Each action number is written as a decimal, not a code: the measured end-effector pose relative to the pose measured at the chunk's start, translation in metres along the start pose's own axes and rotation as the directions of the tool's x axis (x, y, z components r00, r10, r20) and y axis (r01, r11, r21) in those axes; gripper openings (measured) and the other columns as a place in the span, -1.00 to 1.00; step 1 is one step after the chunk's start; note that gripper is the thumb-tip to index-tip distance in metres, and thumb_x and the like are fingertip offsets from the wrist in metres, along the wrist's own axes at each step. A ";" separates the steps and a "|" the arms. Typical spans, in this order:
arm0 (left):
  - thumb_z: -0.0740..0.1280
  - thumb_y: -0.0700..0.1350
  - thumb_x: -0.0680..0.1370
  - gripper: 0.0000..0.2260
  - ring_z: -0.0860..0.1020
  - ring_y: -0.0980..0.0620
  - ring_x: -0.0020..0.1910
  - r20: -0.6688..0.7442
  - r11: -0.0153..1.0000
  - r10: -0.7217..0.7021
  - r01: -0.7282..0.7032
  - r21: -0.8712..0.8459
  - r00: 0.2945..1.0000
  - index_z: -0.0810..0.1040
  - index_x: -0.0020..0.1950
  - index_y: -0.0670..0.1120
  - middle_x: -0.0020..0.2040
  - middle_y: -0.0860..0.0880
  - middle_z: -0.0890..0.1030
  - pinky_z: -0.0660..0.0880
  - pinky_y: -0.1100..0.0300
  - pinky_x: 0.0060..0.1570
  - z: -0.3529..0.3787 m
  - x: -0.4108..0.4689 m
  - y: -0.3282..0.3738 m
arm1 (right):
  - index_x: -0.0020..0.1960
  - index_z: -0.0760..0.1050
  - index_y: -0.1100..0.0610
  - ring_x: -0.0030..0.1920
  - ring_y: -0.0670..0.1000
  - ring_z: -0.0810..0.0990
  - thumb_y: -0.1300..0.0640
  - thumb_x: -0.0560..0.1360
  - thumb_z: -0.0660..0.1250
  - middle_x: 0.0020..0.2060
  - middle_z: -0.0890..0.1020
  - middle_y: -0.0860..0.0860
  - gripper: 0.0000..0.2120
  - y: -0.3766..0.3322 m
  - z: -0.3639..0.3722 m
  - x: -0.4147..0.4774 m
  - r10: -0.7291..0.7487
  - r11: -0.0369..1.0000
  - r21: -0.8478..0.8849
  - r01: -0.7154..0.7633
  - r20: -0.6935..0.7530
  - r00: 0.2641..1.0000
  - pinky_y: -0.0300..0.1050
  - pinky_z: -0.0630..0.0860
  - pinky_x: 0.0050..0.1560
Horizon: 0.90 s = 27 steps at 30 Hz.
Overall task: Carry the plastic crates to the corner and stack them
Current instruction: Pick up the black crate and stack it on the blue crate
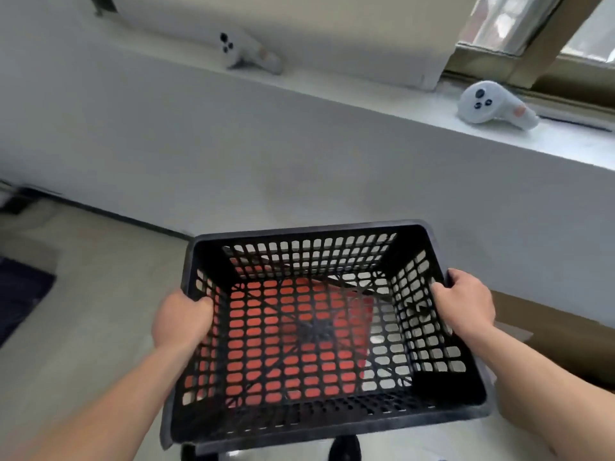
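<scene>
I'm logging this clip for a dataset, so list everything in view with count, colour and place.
black perforated plastic crate: 1, black, held off the floor, centre
red object: 1, red, below the crate, seen through its holes; kind unclear
white handheld controllers: 2, white, on the ledge; the second by the window
white ledge: 1, white, along the wall
window frame: 1, olive-brown, top right
brown cardboard box: 1, brown, right of the crate
dark blue flat item: 1, dark blue, floor, far left
left hand: 1, grips the crate's left rim
right hand: 1, grips the crate's right rim
</scene>
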<state>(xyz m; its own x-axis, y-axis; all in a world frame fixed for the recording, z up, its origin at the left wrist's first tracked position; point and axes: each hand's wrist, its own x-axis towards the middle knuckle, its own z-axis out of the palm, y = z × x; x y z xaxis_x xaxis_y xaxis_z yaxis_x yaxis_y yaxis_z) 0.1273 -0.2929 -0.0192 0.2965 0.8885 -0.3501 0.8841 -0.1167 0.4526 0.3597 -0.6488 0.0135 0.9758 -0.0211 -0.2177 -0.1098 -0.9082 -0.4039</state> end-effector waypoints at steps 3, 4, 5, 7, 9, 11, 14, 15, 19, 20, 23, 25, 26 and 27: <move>0.30 -0.10 0.47 -0.86 0.55 -0.21 -0.17 -0.013 0.997 0.008 -0.009 -0.077 1.000 0.58 -0.07 -0.14 -0.11 -0.19 0.62 0.46 0.05 -0.15 -0.045 0.030 -0.025 | -0.24 0.48 0.14 -0.17 0.22 0.54 0.10 0.48 0.31 -0.30 0.59 0.05 -0.84 -0.061 0.017 -0.020 -0.047 0.999 -0.011 0.047 0.002 0.999 -0.02 0.44 -0.23; 0.29 -0.12 0.46 -0.89 0.54 -0.16 -0.24 -0.016 0.995 0.014 -0.016 -0.100 1.000 0.57 -0.14 -0.13 -0.13 -0.18 0.62 0.45 0.06 -0.18 -0.060 0.041 -0.034 | -0.24 0.48 0.13 -0.18 0.22 0.55 0.09 0.48 0.31 -0.31 0.60 0.06 -0.84 -0.082 0.024 -0.028 -0.057 0.998 -0.008 0.057 0.004 0.998 -0.02 0.45 -0.24; 0.28 -0.13 0.44 -0.91 0.53 -0.12 -0.27 -0.019 0.994 0.017 -0.019 -0.112 1.000 0.56 -0.17 -0.11 -0.13 -0.18 0.61 0.44 0.06 -0.21 -0.076 0.053 -0.044 | -0.25 0.48 0.12 -0.19 0.21 0.56 0.09 0.48 0.31 -0.32 0.60 0.06 -0.84 -0.101 0.032 -0.035 -0.066 0.998 -0.003 0.066 0.007 0.998 -0.02 0.46 -0.25; 0.27 -0.10 0.41 -0.89 0.52 -0.12 -0.27 -0.030 0.992 0.004 -0.007 -0.123 1.000 0.55 -0.15 -0.10 -0.08 -0.19 0.60 0.44 0.06 -0.20 -0.106 0.080 -0.065 | -0.25 0.50 0.11 -0.21 0.19 0.57 0.09 0.48 0.31 -0.33 0.61 0.05 -0.84 -0.141 0.047 -0.052 -0.082 0.997 -0.002 0.082 0.015 0.997 -0.04 0.46 -0.26; 0.23 -0.05 0.36 -0.79 0.55 -0.16 -0.22 -0.045 0.990 -0.024 0.018 -0.143 0.999 0.56 -0.09 -0.10 -0.03 -0.20 0.59 0.53 0.00 -0.11 -0.136 0.108 -0.087 | -0.22 0.51 0.11 -0.22 0.18 0.56 0.09 0.50 0.31 -0.34 0.61 0.05 -0.86 -0.181 0.063 -0.070 -0.103 0.995 -0.001 0.103 0.027 0.994 -0.04 0.45 -0.26; 0.21 -0.03 0.33 -0.72 0.57 -0.18 -0.18 -0.061 0.984 -0.050 0.038 -0.175 0.997 0.56 -0.06 -0.11 -0.02 -0.19 0.59 0.57 -0.05 -0.03 -0.166 0.131 -0.108 | -0.21 0.51 0.11 -0.25 0.15 0.55 0.10 0.50 0.31 -0.34 0.60 0.05 -0.86 -0.220 0.079 -0.087 -0.135 0.991 0.006 0.135 0.041 0.990 -0.06 0.43 -0.27; 0.26 -0.10 0.41 -0.80 0.57 -0.20 -0.14 -0.100 0.975 -0.083 0.060 -0.216 0.991 0.57 -0.06 -0.17 -0.10 -0.18 0.60 0.54 -0.01 -0.09 -0.212 0.160 -0.137 | -0.19 0.52 0.10 -0.23 0.18 0.58 0.09 0.50 0.30 -0.34 0.61 0.05 -0.88 -0.279 0.104 -0.112 -0.200 0.980 0.005 0.200 0.053 0.978 -0.04 0.50 -0.24; 0.28 -0.14 0.43 -0.83 0.57 -0.20 -0.14 -0.117 0.970 -0.096 0.067 -0.232 0.988 0.57 -0.08 -0.19 -0.11 -0.18 0.61 0.53 0.01 -0.11 -0.225 0.169 -0.149 | -0.19 0.53 0.09 -0.22 0.19 0.60 0.09 0.49 0.30 -0.33 0.62 0.06 -0.88 -0.299 0.112 -0.119 -0.212 0.977 0.012 0.211 0.066 0.975 -0.02 0.54 -0.22; 0.30 -0.10 0.45 -0.83 0.55 -0.21 -0.08 -0.191 0.964 -0.169 0.122 -0.234 0.967 0.57 -0.04 -0.15 0.01 -0.23 0.58 0.48 0.02 -0.08 -0.273 0.205 -0.194 | -0.19 0.55 0.11 -0.26 0.17 0.63 0.07 0.47 0.29 -0.34 0.65 0.06 -0.86 -0.376 0.144 -0.145 -0.293 0.956 0.048 0.289 0.127 0.948 0.06 0.62 -0.18; 0.30 -0.07 0.45 -0.79 0.55 -0.22 -0.08 -0.203 0.961 -0.196 0.147 -0.234 0.959 0.58 0.00 -0.15 0.04 -0.24 0.58 0.47 0.01 -0.07 -0.284 0.213 -0.205 | -0.19 0.55 0.11 -0.27 0.16 0.63 0.08 0.48 0.29 -0.35 0.65 0.07 -0.86 -0.395 0.152 -0.150 -0.324 0.946 0.051 0.320 0.144 0.935 0.04 0.61 -0.21; 0.29 0.01 0.42 -0.69 0.56 -0.24 -0.08 -0.241 0.950 -0.259 0.201 -0.241 0.935 0.58 0.03 -0.15 0.04 -0.23 0.58 0.51 -0.03 -0.05 -0.314 0.238 -0.237 | -0.19 0.56 0.12 -0.30 0.13 0.61 0.10 0.52 0.29 -0.34 0.64 0.09 -0.85 -0.456 0.175 -0.163 -0.411 0.910 0.037 0.412 0.196 0.890 -0.06 0.51 -0.28; 0.27 0.03 0.39 -0.67 0.57 -0.24 -0.08 -0.259 0.940 -0.292 0.227 -0.255 0.921 0.59 0.00 -0.16 0.01 -0.23 0.59 0.53 -0.03 -0.08 -0.335 0.254 -0.255 | -0.19 0.56 0.11 -0.28 0.13 0.62 0.09 0.52 0.29 -0.34 0.65 0.09 -0.84 -0.496 0.193 -0.169 -0.450 0.891 0.036 0.453 0.216 0.867 -0.03 0.55 -0.23; 0.27 0.03 0.38 -0.67 0.57 -0.24 -0.09 -0.262 0.934 -0.307 0.237 -0.267 0.915 0.58 -0.01 -0.17 -0.01 -0.23 0.59 0.53 -0.02 -0.11 -0.345 0.262 -0.263 | -0.20 0.56 0.12 -0.28 0.14 0.61 0.09 0.52 0.30 -0.34 0.65 0.09 -0.83 -0.515 0.203 -0.172 -0.469 0.880 0.041 0.473 0.227 0.854 -0.02 0.56 -0.22; 0.26 0.02 0.37 -0.67 0.57 -0.24 -0.11 -0.266 0.927 -0.323 0.246 -0.284 0.909 0.58 -0.03 -0.18 -0.03 -0.22 0.60 0.52 -0.01 -0.14 -0.356 0.271 -0.272 | -0.20 0.56 0.13 -0.29 0.14 0.61 0.09 0.52 0.30 -0.35 0.64 0.10 -0.83 -0.535 0.213 -0.175 -0.484 0.871 0.049 0.488 0.241 0.841 -0.03 0.54 -0.24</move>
<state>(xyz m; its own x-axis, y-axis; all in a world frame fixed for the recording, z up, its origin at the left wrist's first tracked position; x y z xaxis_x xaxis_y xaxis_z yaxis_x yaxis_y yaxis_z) -0.1612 0.1372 0.0546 -0.1117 0.9628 -0.2461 0.7894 0.2364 0.5666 0.2076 -0.0705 0.0779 0.8283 0.5228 -0.2012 0.3713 -0.7813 -0.5017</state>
